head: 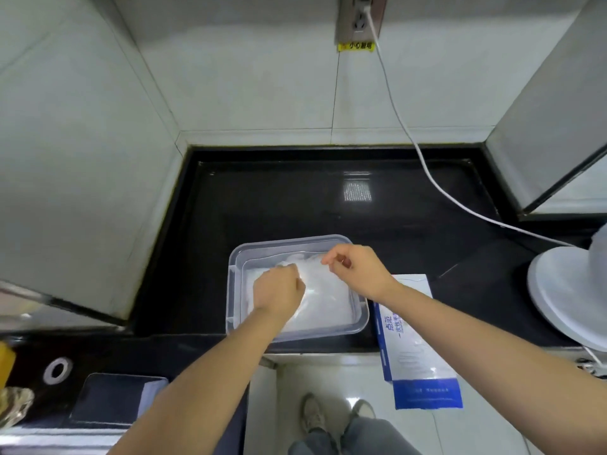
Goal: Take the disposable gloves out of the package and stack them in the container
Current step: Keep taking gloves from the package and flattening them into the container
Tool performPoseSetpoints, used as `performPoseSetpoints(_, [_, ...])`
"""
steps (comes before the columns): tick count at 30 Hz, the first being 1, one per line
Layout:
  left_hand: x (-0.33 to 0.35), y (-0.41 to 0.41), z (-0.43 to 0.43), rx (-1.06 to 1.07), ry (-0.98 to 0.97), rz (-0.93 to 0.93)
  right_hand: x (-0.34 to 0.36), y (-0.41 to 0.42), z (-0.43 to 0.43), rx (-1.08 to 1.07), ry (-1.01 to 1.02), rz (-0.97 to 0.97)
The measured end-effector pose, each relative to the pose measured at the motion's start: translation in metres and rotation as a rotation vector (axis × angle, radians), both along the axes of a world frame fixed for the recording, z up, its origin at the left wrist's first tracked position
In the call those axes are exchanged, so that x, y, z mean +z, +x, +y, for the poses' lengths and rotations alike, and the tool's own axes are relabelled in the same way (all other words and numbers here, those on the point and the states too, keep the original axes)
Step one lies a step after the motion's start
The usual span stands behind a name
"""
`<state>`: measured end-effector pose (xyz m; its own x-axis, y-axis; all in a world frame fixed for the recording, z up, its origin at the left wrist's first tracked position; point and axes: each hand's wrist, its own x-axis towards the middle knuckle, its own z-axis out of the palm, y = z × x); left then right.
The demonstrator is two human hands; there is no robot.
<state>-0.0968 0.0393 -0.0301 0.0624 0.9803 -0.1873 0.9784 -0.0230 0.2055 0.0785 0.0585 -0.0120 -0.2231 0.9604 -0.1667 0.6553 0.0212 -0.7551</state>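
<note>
— Where's the thin translucent plastic glove (320, 284)?
— Over the clear rectangular plastic container (360, 320). The left hand (279, 290) and right hand (359, 274) both pinch its far edge.
— Its length?
— It trails from the pinches back toward the person (finger end too blurred to tell). The blue-and-white cardboard package (418, 359) lies right of the right grip.

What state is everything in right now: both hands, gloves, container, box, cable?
Left hand: fingers curled, pinching the gloves.
Right hand: fingers pinching the gloves' far edge.
Gloves: lying inside the container, held by both hands.
Container: lidless, upright on the counter.
Glove box: lying flat right of the container, overhanging the counter edge.
Cable: plugged into the socket.
</note>
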Motion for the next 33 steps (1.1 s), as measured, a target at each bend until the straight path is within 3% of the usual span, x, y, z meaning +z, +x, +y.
performPoseSetpoints(5, [0.034,0.056,-0.011,-0.049,0.070,-0.176,0.005,0.053,-0.013,-0.154,-0.031,-0.074])
performPoseSetpoints(10, [0.041,0.122,-0.034,-0.171,0.050,-0.399,-0.011,0.106,-0.040,-0.124,-0.260,-0.418])
performPoseSetpoints(15, [0.014,0.168,-0.059,-0.256,-0.191,-0.342,-0.033,0.123,-0.067,0.001,-0.305,-0.567])
performPoseSetpoints(24, [-0.024,0.168,-0.064,-0.072,-0.393,-0.351,-0.063,0.114,-0.081,0.003,-0.126,-0.613])
performPoseSetpoints(27, [-0.028,0.167,-0.065,-0.105,-0.402,-0.298,-0.065,0.119,-0.078,-0.071,-0.148,-0.504])
performPoseSetpoints(33, [-0.035,0.173,-0.071,-0.121,-0.331,-0.183,-0.050,0.133,-0.071,-0.446,-0.297,0.297])
